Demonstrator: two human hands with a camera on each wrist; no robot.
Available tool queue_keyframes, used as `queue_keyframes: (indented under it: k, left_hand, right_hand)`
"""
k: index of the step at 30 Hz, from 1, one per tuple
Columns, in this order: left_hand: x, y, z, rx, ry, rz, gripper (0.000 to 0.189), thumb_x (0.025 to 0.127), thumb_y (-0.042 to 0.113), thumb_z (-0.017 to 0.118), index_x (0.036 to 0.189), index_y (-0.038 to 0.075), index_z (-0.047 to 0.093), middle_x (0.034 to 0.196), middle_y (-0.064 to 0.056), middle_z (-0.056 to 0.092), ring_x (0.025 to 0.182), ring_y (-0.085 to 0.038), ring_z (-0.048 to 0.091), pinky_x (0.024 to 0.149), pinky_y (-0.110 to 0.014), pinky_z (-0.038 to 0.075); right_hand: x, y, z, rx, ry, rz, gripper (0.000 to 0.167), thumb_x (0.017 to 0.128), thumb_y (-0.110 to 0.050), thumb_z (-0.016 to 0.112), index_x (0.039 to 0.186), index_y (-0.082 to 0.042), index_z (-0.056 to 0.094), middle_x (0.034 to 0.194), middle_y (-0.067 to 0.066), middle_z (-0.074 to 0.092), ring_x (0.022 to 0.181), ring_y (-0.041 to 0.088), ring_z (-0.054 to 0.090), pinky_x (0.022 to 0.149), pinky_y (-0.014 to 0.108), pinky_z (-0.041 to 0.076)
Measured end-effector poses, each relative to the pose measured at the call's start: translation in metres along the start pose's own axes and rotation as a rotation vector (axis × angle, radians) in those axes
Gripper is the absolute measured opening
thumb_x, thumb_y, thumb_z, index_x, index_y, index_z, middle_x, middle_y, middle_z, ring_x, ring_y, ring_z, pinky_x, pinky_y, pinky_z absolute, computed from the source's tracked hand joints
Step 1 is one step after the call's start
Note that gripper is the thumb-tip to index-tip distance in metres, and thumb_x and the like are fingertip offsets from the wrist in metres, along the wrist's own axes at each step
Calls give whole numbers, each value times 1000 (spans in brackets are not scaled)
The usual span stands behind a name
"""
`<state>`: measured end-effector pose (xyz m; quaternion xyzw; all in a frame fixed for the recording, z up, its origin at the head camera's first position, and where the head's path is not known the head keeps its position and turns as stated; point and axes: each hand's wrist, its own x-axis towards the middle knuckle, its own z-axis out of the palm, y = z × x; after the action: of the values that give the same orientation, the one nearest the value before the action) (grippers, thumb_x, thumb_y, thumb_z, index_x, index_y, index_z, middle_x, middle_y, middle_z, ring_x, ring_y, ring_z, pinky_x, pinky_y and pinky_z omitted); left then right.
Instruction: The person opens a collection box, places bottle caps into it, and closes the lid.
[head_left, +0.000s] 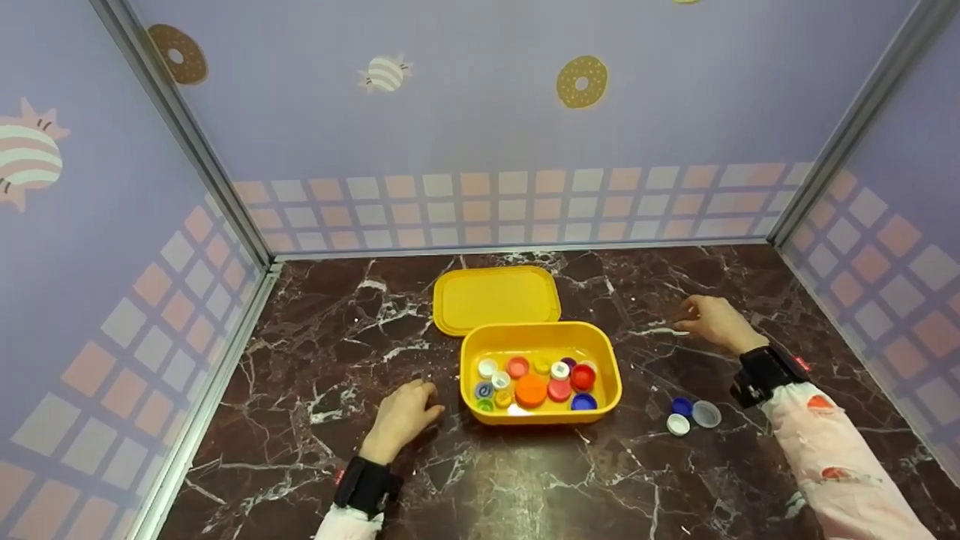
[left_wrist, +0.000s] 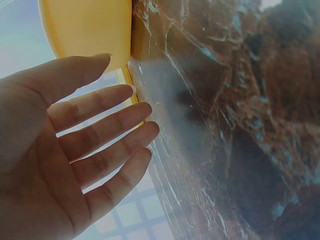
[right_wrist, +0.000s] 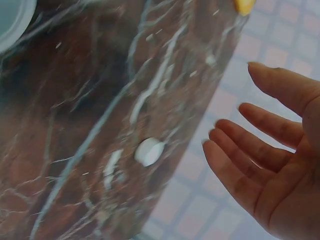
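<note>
Marbled tabletop (head_left: 540, 480), lilac walls (head_left: 480, 127) behind yellow box (head_left: 540, 342).

Open yellow box (head_left: 540, 418) of colourful caps (head_left: 531, 391); to its right, a white cap (right_wrist: 149, 152), seemingly flat

The marbled table (head_left: 330, 315) bears a yellow box (head_left: 540, 418), a lid (head_left: 495, 298) and loose caps (head_left: 681, 407).

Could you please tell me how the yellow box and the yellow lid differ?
The yellow box is deep, with standing walls; the yellow lid is shallow and flat. The box holds colourful caps; the lid carries none. In the head view, the box sits nearer, the lid farther. Both are yellow with rounded corners.
</note>
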<state>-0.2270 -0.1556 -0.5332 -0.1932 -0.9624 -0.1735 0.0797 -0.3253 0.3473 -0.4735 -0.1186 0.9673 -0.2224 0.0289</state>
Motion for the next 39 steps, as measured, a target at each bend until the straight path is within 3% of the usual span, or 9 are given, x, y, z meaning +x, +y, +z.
queue_keyframes:
  k: [8,15,18,28,39]
  left_hand:
    - [-4,0,1,-21,11,-2,16,75,19,72,78,8,60,68,2,46,57,-18,51,49,-35,41]
    - [-7,-2,3,-6,1,-6,17,75,19,72,78,8,58,68,2,45,58,-19,51,48,-34,41]
    - [-8,-3,3,-1,3,-15,17,75,19,72,77,9,58,68,2,45,58,-18,51,49,-34,41]
    - [-9,-5,1,-8,8,-22,16,75,19,71,75,11,58,67,4,44,57,-16,50,48,-33,40]
    - [-11,-8,-1,-21,10,-30,15,76,19,71,75,12,58,68,4,44,56,-15,48,49,-32,40]
  right_hand:
    - [13,36,12,-75,16,77,47,81,-19,66,111,13,48,100,35,49,94,50,47,76,56,37]
    - [20,54,26,-68,49,162,56,79,-20,67,118,11,41,107,39,39,97,58,38,74,62,35]
    - [23,58,30,-59,49,167,59,79,-19,66,121,11,38,110,40,35,98,60,35,75,64,34]
    - [31,58,32,-78,-75,165,63,86,-13,59,132,12,25,131,39,18,111,61,22,82,65,28]
    - [38,62,37,-109,-38,147,52,84,-8,58,127,9,35,123,39,30,105,60,33,77,65,33]
